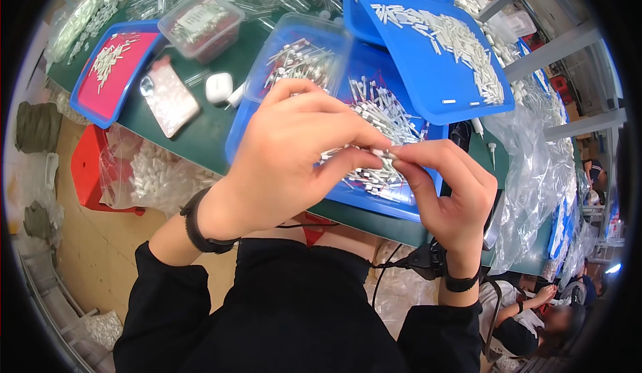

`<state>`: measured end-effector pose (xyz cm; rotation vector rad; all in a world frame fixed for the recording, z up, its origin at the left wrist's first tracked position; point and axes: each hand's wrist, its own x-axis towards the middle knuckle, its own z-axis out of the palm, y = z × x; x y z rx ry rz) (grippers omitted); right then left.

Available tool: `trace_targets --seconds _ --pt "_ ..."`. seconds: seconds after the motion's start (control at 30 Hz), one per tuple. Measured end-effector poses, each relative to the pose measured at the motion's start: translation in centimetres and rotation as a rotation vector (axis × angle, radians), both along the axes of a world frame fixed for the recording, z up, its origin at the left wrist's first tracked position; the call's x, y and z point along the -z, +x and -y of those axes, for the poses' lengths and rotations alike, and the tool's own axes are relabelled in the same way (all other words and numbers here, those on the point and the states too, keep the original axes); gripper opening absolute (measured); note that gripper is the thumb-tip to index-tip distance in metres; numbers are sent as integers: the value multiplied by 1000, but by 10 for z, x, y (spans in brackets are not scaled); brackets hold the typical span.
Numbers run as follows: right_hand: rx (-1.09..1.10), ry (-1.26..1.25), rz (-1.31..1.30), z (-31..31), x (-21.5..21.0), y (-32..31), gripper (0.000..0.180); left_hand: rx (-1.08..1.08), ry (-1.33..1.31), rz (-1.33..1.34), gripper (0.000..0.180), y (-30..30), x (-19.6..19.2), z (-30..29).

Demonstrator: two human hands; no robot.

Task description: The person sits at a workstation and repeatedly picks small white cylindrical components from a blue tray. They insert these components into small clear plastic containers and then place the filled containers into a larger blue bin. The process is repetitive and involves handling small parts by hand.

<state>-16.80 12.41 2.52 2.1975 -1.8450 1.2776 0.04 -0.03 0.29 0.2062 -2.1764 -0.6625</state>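
My left hand (287,152) is raised over a blue tray (237,142) filled with small white tubes with dark tips (381,115). Its fingers hold a bunch of these white tubes. My right hand (448,186) pinches one small white tube (382,153) between thumb and forefinger, touching the left hand's fingertips. A clear plastic box (301,55) with more tubes stands tilted on the tray's far left. Both wrists wear dark bands.
A second blue tray (428,85) with white parts lies at the back right. A red-lined blue tray (100,99), a phone (168,99), a white earbud case (219,87) and a clear lidded box (200,25) sit on the green table. Another person (535,319) sits lower right. Plastic bags (535,172) hang at the right.
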Motion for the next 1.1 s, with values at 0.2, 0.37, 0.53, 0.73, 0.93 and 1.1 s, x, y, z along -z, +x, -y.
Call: trace_targets --seconds 0.2,0.37,0.53,0.73,0.93,1.1 --pt "-22 38 29 1 3 1 18 -53 -165 -38 13 -3 6 -1" --pt "-23 38 -125 7 13 5 37 -69 -292 -62 16 -3 17 0" --pt "-25 -24 -187 22 30 0 50 -48 -409 35 24 -3 14 16" --pt "234 49 -331 46 15 -31 59 -386 -158 294 23 -1 32 90" --pt "734 367 -387 58 30 -123 29 -479 -415 730 12 -15 65 115" --pt "513 511 -183 65 31 -122 21 -539 -442 715 4 -16 67 113"
